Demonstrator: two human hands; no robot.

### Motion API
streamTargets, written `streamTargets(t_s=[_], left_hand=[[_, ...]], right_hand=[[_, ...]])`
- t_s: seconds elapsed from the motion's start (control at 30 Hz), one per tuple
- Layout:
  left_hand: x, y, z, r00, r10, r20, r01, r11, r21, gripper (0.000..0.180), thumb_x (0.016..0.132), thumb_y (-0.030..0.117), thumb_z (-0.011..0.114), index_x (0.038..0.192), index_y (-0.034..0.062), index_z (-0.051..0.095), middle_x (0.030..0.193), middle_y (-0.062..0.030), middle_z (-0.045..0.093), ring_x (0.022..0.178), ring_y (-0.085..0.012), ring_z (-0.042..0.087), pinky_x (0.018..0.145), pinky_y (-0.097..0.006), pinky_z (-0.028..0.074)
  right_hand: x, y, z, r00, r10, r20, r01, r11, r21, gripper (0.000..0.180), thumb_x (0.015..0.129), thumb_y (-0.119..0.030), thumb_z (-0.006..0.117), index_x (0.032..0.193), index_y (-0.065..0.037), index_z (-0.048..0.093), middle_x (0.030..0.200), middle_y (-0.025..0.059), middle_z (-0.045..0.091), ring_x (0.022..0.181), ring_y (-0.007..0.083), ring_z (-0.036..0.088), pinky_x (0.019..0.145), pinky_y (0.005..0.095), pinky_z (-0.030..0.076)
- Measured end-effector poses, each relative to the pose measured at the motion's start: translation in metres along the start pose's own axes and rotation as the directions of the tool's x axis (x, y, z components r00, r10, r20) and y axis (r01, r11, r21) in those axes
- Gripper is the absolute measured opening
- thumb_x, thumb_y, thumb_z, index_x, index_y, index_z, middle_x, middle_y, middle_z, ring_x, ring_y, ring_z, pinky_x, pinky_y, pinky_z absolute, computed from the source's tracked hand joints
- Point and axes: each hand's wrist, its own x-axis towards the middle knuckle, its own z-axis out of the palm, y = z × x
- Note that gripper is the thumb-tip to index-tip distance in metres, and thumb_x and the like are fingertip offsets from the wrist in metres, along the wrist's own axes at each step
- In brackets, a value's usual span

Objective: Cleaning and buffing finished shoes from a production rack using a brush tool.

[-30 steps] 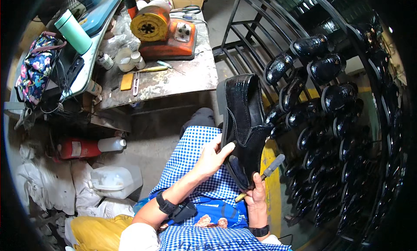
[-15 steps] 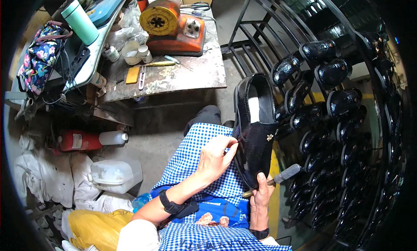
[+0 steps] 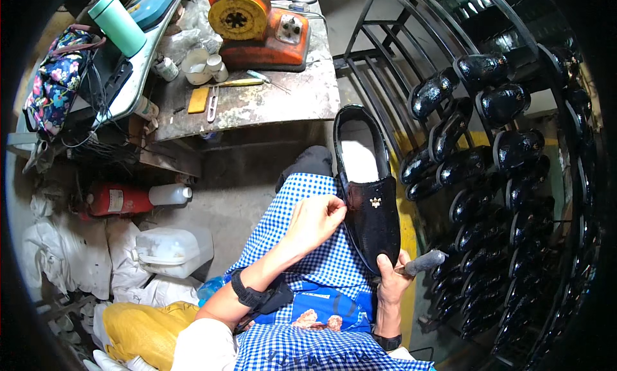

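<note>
Your left hand (image 3: 316, 220) pinches the shoe (image 3: 369, 197) side edge; right hand (image 3: 393, 282) grips toe and tool (image 3: 421, 264); shoe points toward you.

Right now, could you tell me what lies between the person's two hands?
In the head view, the black shoe lies between them: the left hand touches its side, and the right hand grips its toe alongside a grey-handled tool.

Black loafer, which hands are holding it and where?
Both: left hand pinches the black loafer at its side edge; right hand grips the toe, along with a grey-handled tool.
</note>
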Motion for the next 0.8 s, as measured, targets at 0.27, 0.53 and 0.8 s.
streamTargets(t_s=[0.27,0.53,0.8], left_hand=[[0.01,-0.003,-0.002,0.995,-0.074,0.062,0.075,0.997,-0.005,0.015,0.066,0.013,0.058,0.071,-0.0014,0.062,0.062,-0.0139,0.059,0.058,-0.0234,0.06,0.056,-0.032,0.046],[0.012,-0.016,-0.002,0.981,-0.113,0.16,0.154,0.95,-0.272,0.004,0.069,0.005,0.062,0.07,0.0014,0.062,0.062,0.0028,0.055,0.058,-0.0033,0.049,0.052,-0.019,0.04],[0.014,-0.021,-0.008,0.946,-0.103,0.306,0.267,0.784,-0.56,0.004,0.073,0.004,0.062,0.076,0.0008,0.062,0.067,0.0006,0.058,0.061,-0.0049,0.052,0.058,-0.019,0.043]], right_hand=[[0.0,-0.001,-0.003,0.997,0.051,0.05,-0.051,0.999,-0.007,0.03,0.07,0.001,0.067,0.097,0.003,0.054,0.094,0.0072,0.059,0.085,0.014,0.056,0.084,0.0278,0.042],[0.005,0.01,-0.005,0.998,0.036,0.052,-0.04,0.996,0.074,0.03,0.073,-0.008,0.068,0.098,0.003,0.055,0.091,0.0065,0.06,0.079,0.0114,0.055,0.076,0.0258,0.044],[0.007,0.012,-0.005,0.973,0.207,0.101,-0.225,0.945,0.237,0.039,0.076,-0.018,0.065,0.106,0.005,0.056,0.095,0.0078,0.061,0.081,0.0125,0.057,0.076,0.0234,0.044]])
